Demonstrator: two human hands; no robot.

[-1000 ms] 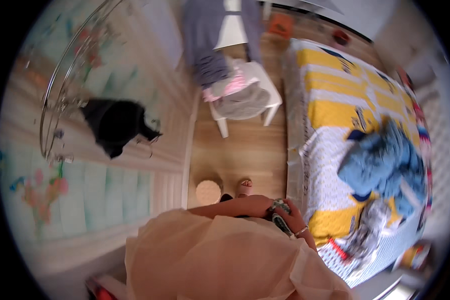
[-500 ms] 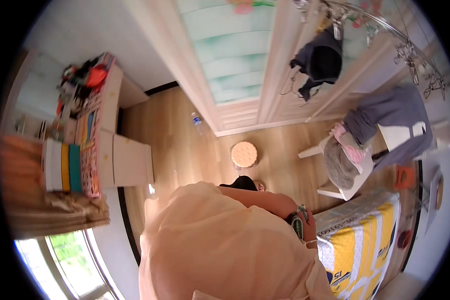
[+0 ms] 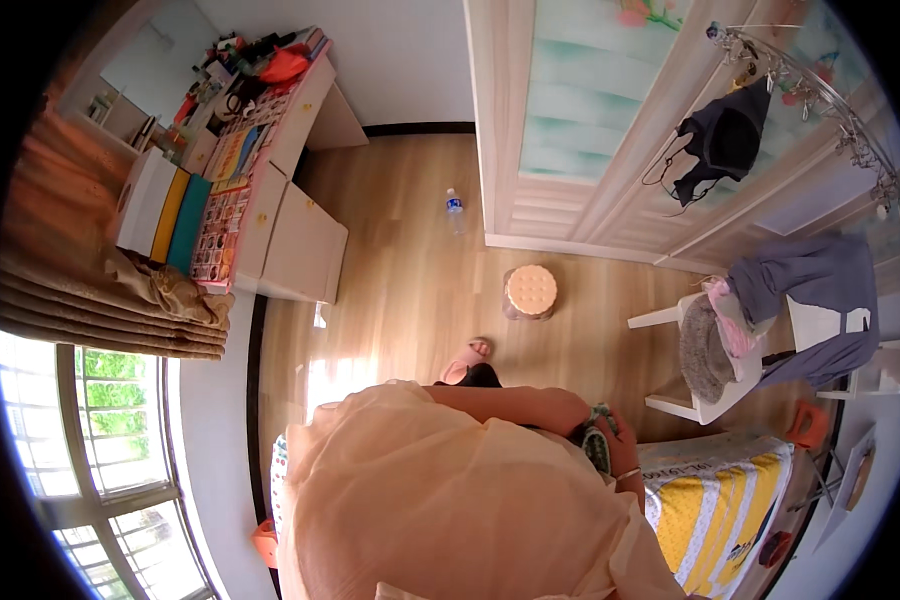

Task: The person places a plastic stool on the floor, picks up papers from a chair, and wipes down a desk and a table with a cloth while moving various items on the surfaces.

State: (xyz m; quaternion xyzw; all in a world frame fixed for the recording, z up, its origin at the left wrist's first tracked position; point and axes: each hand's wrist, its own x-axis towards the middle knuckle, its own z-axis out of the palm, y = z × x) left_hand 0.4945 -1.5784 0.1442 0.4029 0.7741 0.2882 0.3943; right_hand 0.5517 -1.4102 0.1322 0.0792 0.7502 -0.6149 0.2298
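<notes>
My right hand (image 3: 624, 446), with a thin band at its wrist, is beside my bent bare leg (image 3: 515, 403). Its fingers close on a dark green and white patterned cloth (image 3: 597, 452) next to the knee. A sheer peach garment (image 3: 460, 510) spreads over my body and fills the lower middle. My left hand does not show. Past the garment's far edge a foot in a pink slipper (image 3: 470, 356) rests on the floor, with a piece of black fabric (image 3: 482, 376) close to it.
A round biscuit-topped stool (image 3: 532, 290) and a plastic bottle (image 3: 455, 205) stand ahead. To the right are a white chair (image 3: 705, 400) draped with clothes and a bed with a yellow-white cover (image 3: 720, 510). A dresser (image 3: 295, 240) stands left; a clothes hanger (image 3: 820, 90) hangs upper right.
The view has swung left, so the stool, chair and wardrobe sit farther right. The slippered foot and more of the window now show. My right hand stays by the knee with the patterned cloth.
</notes>
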